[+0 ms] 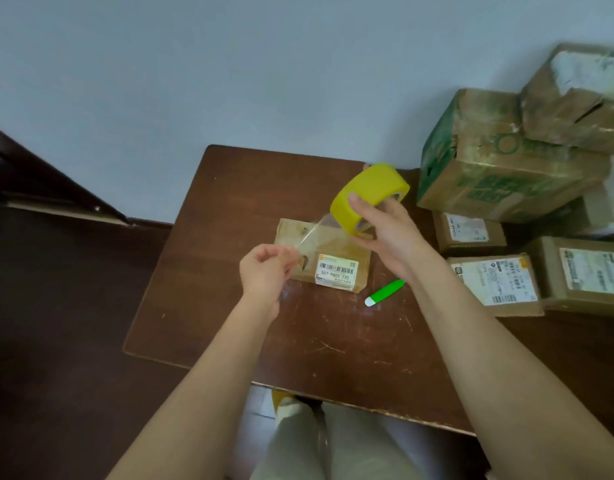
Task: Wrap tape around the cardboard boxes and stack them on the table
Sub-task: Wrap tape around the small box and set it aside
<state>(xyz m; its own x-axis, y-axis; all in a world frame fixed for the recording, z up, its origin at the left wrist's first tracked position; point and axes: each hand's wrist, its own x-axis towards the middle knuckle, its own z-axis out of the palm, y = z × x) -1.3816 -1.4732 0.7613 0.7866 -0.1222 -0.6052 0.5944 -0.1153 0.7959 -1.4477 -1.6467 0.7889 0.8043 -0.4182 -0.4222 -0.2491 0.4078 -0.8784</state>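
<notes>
A flat cardboard box (336,249) with a white barcode label lies in the middle of the brown table (250,188). My right hand (385,230) grips a yellow tape roll (367,192) in the air above the box's far right corner. A clear strip of tape (312,232) runs from the roll down to my left hand (264,271), which pinches its free end above the box's left side.
A green and white cutter (383,293) lies on the table right of the box. Several cardboard boxes (499,168) are stacked at the right, with smaller labelled ones (494,282) in front. A dark piece of furniture (56,188) stands at the left by the wall.
</notes>
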